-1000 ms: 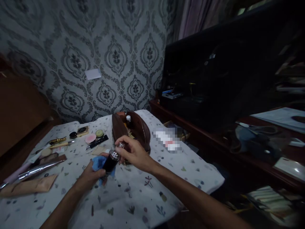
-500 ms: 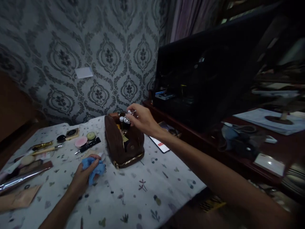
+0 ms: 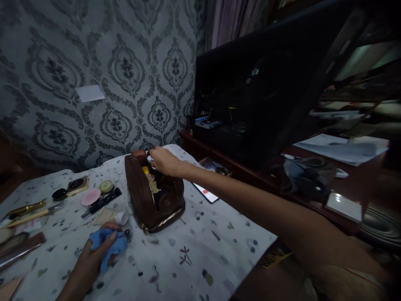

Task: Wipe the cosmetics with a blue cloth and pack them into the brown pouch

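Observation:
My left hand (image 3: 97, 251) is closed round a crumpled blue cloth (image 3: 113, 246), just above the table and left of the bag. A brown zippered cosmetic bag (image 3: 136, 192) stands upright with its top open. My right hand (image 3: 167, 161) reaches over its far right edge, fingers bent down into the opening. Those fingers are closed around a small bottle, mostly hidden by the hand and bag. A white cap (image 3: 149, 159) shows beside the fingertips. Inside the bag is a yellow item (image 3: 145, 169). A cream tube (image 3: 108, 216) lies between the blue cloth and the bag.
Left of the bag lie a black tube (image 3: 102, 202), a pink round compact (image 3: 90, 197), a green-lidded jar (image 3: 106, 186), an open gold compact (image 3: 78, 184) and several brushes. A phone (image 3: 206, 193) is right of the bag. A large black screen (image 3: 244, 108) stands behind at right.
My right hand has lowered the small bottle into the far part of the bag. The left hand still holds the blue cloth. The view has shifted right, and the cream tube shows more fully.

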